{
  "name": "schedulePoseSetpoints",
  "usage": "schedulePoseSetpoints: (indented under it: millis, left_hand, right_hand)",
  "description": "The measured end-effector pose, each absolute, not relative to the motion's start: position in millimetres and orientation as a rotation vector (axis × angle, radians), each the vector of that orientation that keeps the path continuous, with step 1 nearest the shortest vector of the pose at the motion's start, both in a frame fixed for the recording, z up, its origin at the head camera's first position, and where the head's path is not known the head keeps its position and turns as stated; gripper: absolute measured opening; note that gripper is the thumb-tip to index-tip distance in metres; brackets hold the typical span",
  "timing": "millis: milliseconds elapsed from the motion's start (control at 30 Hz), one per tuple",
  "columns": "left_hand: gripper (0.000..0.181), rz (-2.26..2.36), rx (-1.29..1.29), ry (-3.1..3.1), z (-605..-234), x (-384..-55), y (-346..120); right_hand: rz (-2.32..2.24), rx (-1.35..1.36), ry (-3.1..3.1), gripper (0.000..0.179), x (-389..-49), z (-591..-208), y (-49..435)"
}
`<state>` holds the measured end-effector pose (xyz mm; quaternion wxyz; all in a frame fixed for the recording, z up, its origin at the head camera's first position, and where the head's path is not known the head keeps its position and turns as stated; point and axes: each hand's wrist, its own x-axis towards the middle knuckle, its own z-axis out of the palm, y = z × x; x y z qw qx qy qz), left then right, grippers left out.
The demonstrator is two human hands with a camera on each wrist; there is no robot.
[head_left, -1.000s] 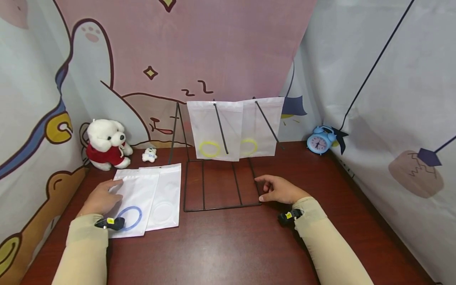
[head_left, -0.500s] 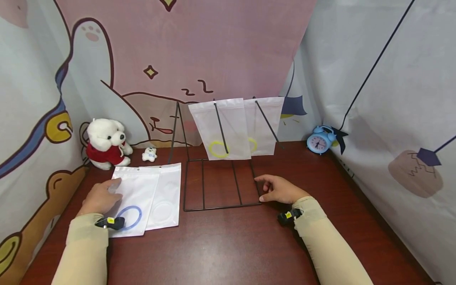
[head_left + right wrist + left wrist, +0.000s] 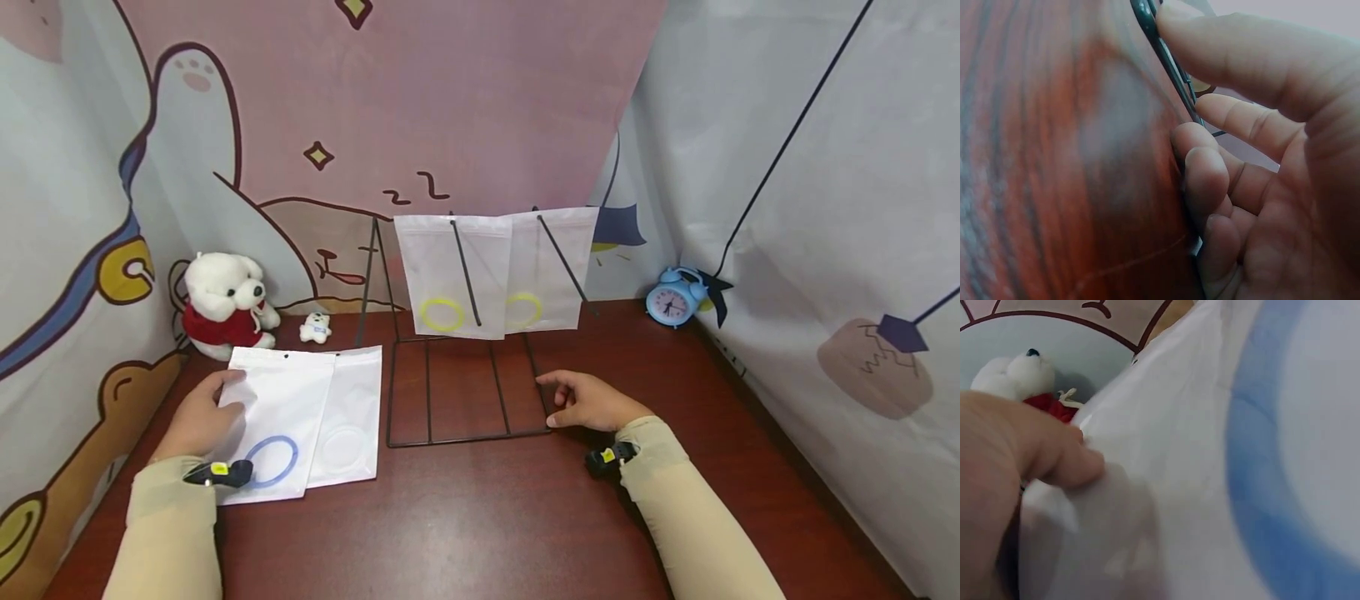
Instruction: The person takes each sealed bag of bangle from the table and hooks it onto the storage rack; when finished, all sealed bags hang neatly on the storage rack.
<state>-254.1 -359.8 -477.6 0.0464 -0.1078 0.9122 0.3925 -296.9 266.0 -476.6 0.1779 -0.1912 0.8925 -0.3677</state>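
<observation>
Pinching the blue-ringed bag [image 3: 281, 396] by its edge with the left hand [image 3: 197, 417], left of the black wire rack [image 3: 429, 392] on the table [image 3: 480, 525], and holding the rack's base with the right hand [image 3: 594, 402].

I count four white pouches [image 3: 285, 400] and one black wire rack [image 3: 499, 387] before me. I also see two white toy animals [image 3: 225, 292] and one blue alarm clock [image 3: 671, 302].

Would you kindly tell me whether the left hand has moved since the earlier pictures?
Yes, slightly: in the head view, the left hand has shifted leftward, farther from the black wire rack.
</observation>
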Motion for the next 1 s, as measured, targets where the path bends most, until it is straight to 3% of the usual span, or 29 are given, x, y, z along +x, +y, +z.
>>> schedulePoseSetpoints:
  millis: [233,500,1000]
  left_hand:
    - [0.064,1.324,-0.149,2.778,-472,-251,-364]
    - [0.069,1.412,-0.160,2.668,-460,-245,-360]
    - [0.044,1.567,-0.065,2.808,-439,-238,-338]
  right_hand:
    - [-1.012,-0.553,2.547,0.070,-295,-476,265]
    - [-1.022,-0.533,2.539,0.070,-294,-475,265]
    - [-1.024,-0.544,2.539,0.070,-296,-477,266]
